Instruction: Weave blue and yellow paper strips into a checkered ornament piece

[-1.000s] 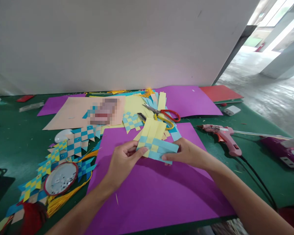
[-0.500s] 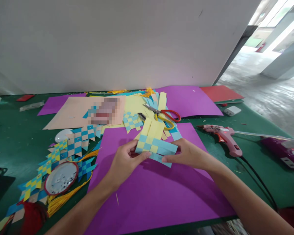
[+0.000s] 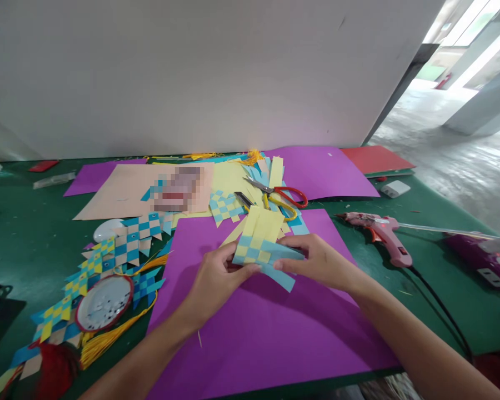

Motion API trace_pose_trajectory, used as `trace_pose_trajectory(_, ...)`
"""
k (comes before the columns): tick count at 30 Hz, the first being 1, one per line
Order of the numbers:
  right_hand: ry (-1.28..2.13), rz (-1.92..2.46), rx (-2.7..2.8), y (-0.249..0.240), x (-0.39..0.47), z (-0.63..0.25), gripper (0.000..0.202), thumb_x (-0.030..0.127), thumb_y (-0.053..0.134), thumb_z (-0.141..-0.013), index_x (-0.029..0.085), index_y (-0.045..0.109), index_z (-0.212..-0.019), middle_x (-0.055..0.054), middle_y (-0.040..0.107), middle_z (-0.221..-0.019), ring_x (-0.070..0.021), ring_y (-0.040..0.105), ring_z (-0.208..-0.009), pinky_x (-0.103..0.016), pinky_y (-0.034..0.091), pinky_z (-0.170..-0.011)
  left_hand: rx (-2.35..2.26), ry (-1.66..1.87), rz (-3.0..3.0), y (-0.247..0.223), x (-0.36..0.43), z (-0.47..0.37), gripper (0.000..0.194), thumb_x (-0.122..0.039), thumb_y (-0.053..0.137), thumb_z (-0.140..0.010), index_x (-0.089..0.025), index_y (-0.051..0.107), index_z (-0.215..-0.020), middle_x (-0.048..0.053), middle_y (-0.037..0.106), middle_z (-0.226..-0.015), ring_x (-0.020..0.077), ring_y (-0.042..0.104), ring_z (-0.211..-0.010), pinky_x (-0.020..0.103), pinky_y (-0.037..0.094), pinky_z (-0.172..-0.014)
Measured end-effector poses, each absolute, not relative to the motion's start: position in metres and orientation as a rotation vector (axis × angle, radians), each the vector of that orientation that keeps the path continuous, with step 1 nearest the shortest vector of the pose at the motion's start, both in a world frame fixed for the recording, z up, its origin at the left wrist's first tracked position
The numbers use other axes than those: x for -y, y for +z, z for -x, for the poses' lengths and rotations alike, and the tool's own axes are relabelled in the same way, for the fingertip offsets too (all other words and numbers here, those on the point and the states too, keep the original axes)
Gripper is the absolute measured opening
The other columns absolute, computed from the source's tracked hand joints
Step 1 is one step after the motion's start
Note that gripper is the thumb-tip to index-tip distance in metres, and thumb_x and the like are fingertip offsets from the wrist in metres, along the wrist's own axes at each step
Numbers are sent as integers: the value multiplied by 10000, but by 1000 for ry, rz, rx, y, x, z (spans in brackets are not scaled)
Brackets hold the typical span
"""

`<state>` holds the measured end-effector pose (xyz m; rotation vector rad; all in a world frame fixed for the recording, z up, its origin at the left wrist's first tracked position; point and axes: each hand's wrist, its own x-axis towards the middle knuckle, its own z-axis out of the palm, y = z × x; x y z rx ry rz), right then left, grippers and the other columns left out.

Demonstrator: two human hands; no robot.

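Observation:
Between my two hands is a small piece of woven paper strips [image 3: 254, 249], checkered yellow and light blue. Its yellow ends point away from me and its blue ends point right. My left hand [image 3: 220, 272] pinches the lower left corner, thumb on top and fingers underneath. On the right side, my right hand [image 3: 312, 255] grips the blue strips between thumb and fingers. The weave is held above a large purple sheet [image 3: 275, 339]. Just beyond it lie red-handled scissors [image 3: 289, 194] and a yellow cutter [image 3: 281, 205] on loose paper strips.
A pink glue gun [image 3: 383, 230] with a black cord lies on the green table [image 3: 437, 216] at right. At left are finished woven fish [image 3: 129, 247], a round dish of small eyes [image 3: 105, 303] and yellow tassels [image 3: 104, 341]. A white wall [image 3: 183, 78] stands behind.
The woven paper has shifted slightly down and turned a little. My right hand has moved farther in over the blue strips, and their lower strip now angles more downward.

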<state>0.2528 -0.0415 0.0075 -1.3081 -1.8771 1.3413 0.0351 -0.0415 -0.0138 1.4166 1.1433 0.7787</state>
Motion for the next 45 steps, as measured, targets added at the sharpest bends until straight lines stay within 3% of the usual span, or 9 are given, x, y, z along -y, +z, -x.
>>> trace_pose_trajectory(5, 1232, 1387, 1932, 0, 43, -250, 376, 414, 569, -855, 166, 487, -584, 56, 311, -565, -78, 285, -543, -235, 219, -487, -1166, 734, -1464, -14, 42, -34, 339, -397, 726, -751, -160, 678, -988, 63, 732, -913, 219, 676, -814, 287, 529, -702)
trace_pose_trajectory(14, 1353, 1273, 1919, 4, 42, -251, 314, 443, 569, -857, 152, 636, -758, 30, 463, -663, -96, 384, -625, -224, 312, -561, -1200, 743, -1512, -12, 45, -34, 292, -425, 717, -736, -160, 710, -859, 34, 696, -754, 189, 624, -689, 244, 474, -591)
trace_pose_trajectory(22, 1298, 1361, 1959, 1, 42, -251, 377, 415, 552, -848, 178, 436, -578, 51, 295, -594, -81, 266, -558, -230, 231, -498, -1240, 764, -1480, -2, 45, -36, 324, -465, 660, -769, -179, 656, -618, -22, 552, -531, 139, 516, -542, 214, 383, -477)
trace_pose_trajectory(30, 1270, 1378, 2034, 2, 42, -249, 355, 372, 543, -853, 174, 433, -579, 54, 296, -587, -76, 264, -552, -225, 222, -492, -1156, 724, -1427, -6, 42, -33, 278, -436, 672, -768, -172, 688, -683, 25, 672, -687, 191, 618, -647, 253, 465, -556)
trace_pose_trajectory(34, 1200, 1390, 2113, 15, 35, -253, 309, 407, 557, -852, 164, 582, -662, 32, 447, -620, -95, 375, -590, -227, 283, -526, -1090, 705, -1354, -9, 41, -33, 256, -402, 705, -758, -157, 723, -831, 49, 716, -772, 229, 675, -760, 294, 524, -665)
trace_pose_trajectory(38, 929, 1520, 2138, 32, 7, -265, 429, 518, 432, -917, 182, 687, -835, 0, 561, -664, -126, 469, -602, -249, 309, -532, -1053, 810, -1154, -6, 41, -34, 350, -369, 735, -750, -158, 707, -1027, 83, 747, -962, 236, 691, -892, 311, 546, -762)
trace_pose_trajectory(41, 428, 1744, 2137, 34, -27, -271, 459, 507, 356, -954, 185, 678, -895, -39, 630, -759, -163, 546, -687, -272, 352, -596, -1045, 848, -1043, -2, 41, -34, 369, -339, 756, -741, -146, 694, -1050, 96, 744, -1015, 229, 687, -941, 297, 544, -789)
trace_pose_trajectory(43, 105, 1894, 2218, 28, -48, -271, 354, 433, 408, -952, 182, 657, -970, -85, 657, -949, -211, 574, -890, -294, 381, -713, -1023, 871, -987, -2, 41, -33, 382, -314, 785, -711, -138, 693, -1037, 103, 743, -1025, 226, 688, -938, 301, 543, -797)
trace_pose_trajectory(45, 53, 1962, 2236, 18, -66, -268, 324, 415, 522, -896, 124, 639, -979, -161, 643, -1011, -277, 560, -978, -323, 384, -732, -984, 897, -935, -2, 41, -32, 405, -293, 810, -682, -136, 693, -1037, 108, 740, -1038, 227, 687, -947, 310, 542, -814)
